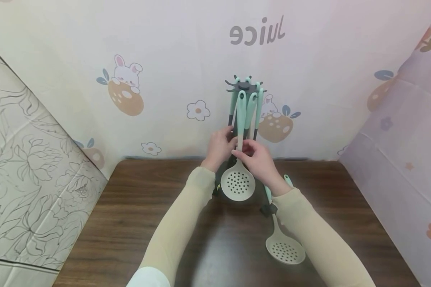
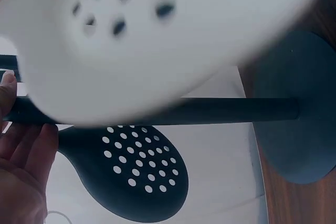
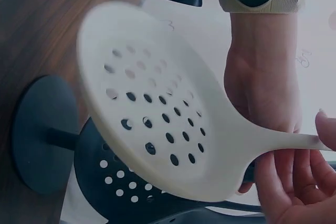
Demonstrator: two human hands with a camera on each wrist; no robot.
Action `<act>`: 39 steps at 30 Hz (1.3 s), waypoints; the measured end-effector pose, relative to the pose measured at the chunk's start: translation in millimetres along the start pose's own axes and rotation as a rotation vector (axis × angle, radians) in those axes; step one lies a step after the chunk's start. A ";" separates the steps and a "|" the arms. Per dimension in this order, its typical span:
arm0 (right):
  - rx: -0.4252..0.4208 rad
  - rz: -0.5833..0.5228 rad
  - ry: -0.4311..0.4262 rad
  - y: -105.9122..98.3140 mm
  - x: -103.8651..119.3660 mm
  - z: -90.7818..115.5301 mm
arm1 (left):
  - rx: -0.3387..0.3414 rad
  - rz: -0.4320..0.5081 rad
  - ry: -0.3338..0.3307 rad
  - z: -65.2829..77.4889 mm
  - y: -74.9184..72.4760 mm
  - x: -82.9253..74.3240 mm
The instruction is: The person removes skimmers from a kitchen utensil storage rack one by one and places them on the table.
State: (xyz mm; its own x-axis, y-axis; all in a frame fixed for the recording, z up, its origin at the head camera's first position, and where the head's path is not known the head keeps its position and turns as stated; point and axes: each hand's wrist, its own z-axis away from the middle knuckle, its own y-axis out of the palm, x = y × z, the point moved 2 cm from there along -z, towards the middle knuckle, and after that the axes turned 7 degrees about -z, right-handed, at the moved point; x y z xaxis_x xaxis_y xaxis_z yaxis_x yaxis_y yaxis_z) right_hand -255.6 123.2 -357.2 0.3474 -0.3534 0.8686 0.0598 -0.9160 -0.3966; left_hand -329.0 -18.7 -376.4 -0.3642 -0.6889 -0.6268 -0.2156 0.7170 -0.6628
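A utensil stand with a dark hooked top stands at the back of the table, and several teal-handled utensils hang round it. My left hand holds its dark pole, thumb on one side and fingers on the other. With thumb and fingers my right hand pinches the neck of a white skimmer at the front of the stand. That skimmer's teal handle reaches up to the hooks. Behind it hangs a dark skimmer, seen in both wrist views.
Another white skimmer lies on the brown wooden table, beside my right forearm. A teal handle end shows past the right sleeve. A patterned cloth hangs right behind the stand. The stand's round base rests near the table's back edge.
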 end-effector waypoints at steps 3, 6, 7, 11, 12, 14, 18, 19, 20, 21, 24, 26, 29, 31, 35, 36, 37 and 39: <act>-0.004 -0.004 -0.017 0.1 1.3 2.1 | -0.007 0.004 0.002 0.2 1.0 0.8; -0.004 -0.015 -0.028 0.1 3.5 5.1 | -0.008 0.012 0.000 0.3 1.7 1.4; -0.003 -0.015 -0.028 0.0 4.0 6.2 | -0.005 0.014 -0.002 0.4 2.0 1.7; -0.005 -0.008 0.003 -1.2 7.1 11.2 | 0.007 0.028 -0.011 0.9 1.4 1.3; -0.009 -0.002 0.012 -1.7 7.9 12.3 | 0.010 0.027 -0.012 1.1 1.0 0.9; -0.014 0.005 0.027 -3.1 9.1 14.1 | 0.019 0.024 -0.019 1.0 0.0 -0.1; -0.030 0.022 0.038 -6.6 9.9 16.9 | 0.038 0.011 -0.030 0.3 -1.5 -2.3; -0.035 0.023 0.036 -7.5 9.9 17.4 | 0.041 0.013 -0.030 0.0 -1.7 -2.6; -0.039 0.027 0.035 -8.2 9.7 17.8 | 0.043 0.013 -0.028 -0.2 -1.9 -2.7; -0.043 0.031 0.033 -8.9 9.5 18.2 | 0.045 0.016 -0.026 -0.4 -1.9 -2.9; -0.048 0.040 0.023 -10.1 9.2 18.8 | 0.048 0.026 -0.021 -0.7 -2.5 -2.4; -0.046 0.045 0.018 -10.2 10.0 18.9 | 0.046 0.028 -0.022 -0.9 -2.8 -1.8; -0.047 0.062 0.013 -10.1 11.4 19.4 | 0.044 0.025 -0.027 -0.9 -3.2 -0.5; -0.048 0.074 0.010 -10.0 12.1 19.7 | 0.045 0.023 -0.031 -0.9 -3.1 0.0; -0.052 0.083 0.005 -9.7 13.5 20.6 | 0.048 0.027 -0.030 -1.0 -2.7 0.5; -0.051 0.081 0.006 -9.6 13.9 21.0 | 0.047 0.028 -0.029 -1.1 -2.6 0.3; -0.050 0.078 0.007 -9.5 14.7 21.5 | 0.047 0.027 -0.030 -1.1 -2.5 0.0; -0.051 0.074 0.007 -9.2 15.1 22.2 | 0.042 0.021 -0.027 -1.2 -2.1 -0.7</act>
State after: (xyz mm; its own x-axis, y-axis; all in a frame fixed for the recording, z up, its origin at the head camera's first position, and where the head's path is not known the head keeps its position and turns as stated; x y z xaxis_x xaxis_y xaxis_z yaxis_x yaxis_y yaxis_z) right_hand -230.2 130.5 -347.0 0.3421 -0.4218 0.8396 -0.0136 -0.8957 -0.4445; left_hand -329.4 -19.6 -374.1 -0.3437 -0.6766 -0.6512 -0.1700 0.7268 -0.6655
